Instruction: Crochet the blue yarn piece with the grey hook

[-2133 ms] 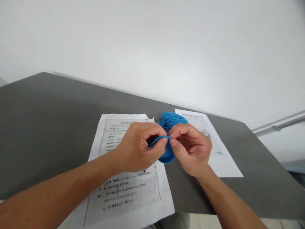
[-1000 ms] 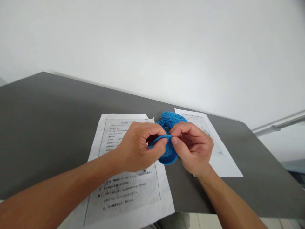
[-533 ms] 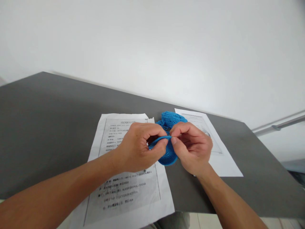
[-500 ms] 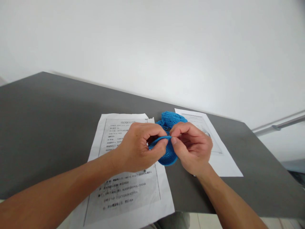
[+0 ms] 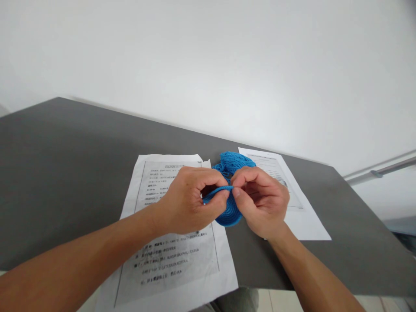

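Note:
A round blue crocheted piece [image 5: 229, 211] hangs between my two hands above the grey table [image 5: 65, 164]. My left hand [image 5: 188, 201] pinches its upper left edge between thumb and curled fingers. My right hand [image 5: 263, 201] pinches the same edge just to the right, thumb against forefinger. Whether a hook or needle sits in the right hand's fingers I cannot make out. A loose bundle of blue yarn [image 5: 234, 161] lies on the table just behind my hands.
A printed sheet of paper [image 5: 172, 264] lies under my left hand and overhangs the table's near edge. A second printed sheet [image 5: 302, 216] lies under and to the right of my right hand. A white wall rises behind the table.
Both hands stay pinched on the crocheted piece. The right hand's fingers shifted slightly along its top edge; the piece turned a little.

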`<state>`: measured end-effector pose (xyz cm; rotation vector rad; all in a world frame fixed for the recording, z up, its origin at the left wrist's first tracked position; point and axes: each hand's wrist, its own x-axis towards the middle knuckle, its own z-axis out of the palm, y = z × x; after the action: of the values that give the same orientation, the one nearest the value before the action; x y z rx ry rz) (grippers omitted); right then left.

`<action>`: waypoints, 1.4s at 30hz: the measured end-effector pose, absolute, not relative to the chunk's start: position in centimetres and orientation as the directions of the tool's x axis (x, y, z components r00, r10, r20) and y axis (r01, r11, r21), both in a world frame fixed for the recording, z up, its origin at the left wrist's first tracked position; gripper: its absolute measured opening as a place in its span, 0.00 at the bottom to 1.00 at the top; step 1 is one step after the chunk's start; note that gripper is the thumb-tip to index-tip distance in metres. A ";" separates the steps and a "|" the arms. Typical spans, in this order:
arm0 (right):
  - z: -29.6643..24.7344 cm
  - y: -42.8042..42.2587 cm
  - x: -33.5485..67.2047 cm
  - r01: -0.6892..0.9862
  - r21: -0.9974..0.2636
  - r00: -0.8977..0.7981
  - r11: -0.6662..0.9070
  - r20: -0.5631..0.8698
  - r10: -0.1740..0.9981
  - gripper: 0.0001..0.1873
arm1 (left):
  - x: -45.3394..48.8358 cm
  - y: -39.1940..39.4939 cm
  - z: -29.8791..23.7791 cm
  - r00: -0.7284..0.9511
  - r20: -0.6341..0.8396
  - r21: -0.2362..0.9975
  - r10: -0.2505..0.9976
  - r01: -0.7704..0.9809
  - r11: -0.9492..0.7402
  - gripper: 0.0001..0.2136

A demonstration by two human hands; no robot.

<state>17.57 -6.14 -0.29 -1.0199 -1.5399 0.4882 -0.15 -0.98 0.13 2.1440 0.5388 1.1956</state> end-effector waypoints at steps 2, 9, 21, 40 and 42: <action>-0.3 -6.1 17.6 0.340 -0.778 0.048 0.528 0.575 0.816 0.08 | -0.3 -1.0 0.1 0.517 0.604 0.694 0.607 0.034 -0.719 0.08; 0.2 -6.1 17.6 0.364 -0.778 0.142 0.513 0.590 0.795 0.07 | -0.3 -0.9 0.0 0.527 0.596 0.708 0.607 0.012 -0.706 0.08; 0.1 -6.0 17.6 0.341 -0.778 0.127 0.527 0.594 0.794 0.08 | -0.3 -1.0 0.1 0.496 0.620 0.687 0.608 0.030 -0.726 0.10; 0.0 -6.1 17.6 0.315 -0.780 0.100 0.541 0.594 0.798 0.08 | -0.2 -1.0 0.2 0.493 0.617 0.690 0.613 0.037 -0.723 0.10; -0.1 -6.1 17.6 0.310 -0.779 0.093 0.545 0.595 0.798 0.08 | -0.2 -1.0 0.3 0.499 0.613 0.694 0.613 0.031 -0.719 0.09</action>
<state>17.61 -6.08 -0.06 -1.0004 -1.4881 0.4710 -0.19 -1.02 0.26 2.1200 0.5265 1.2081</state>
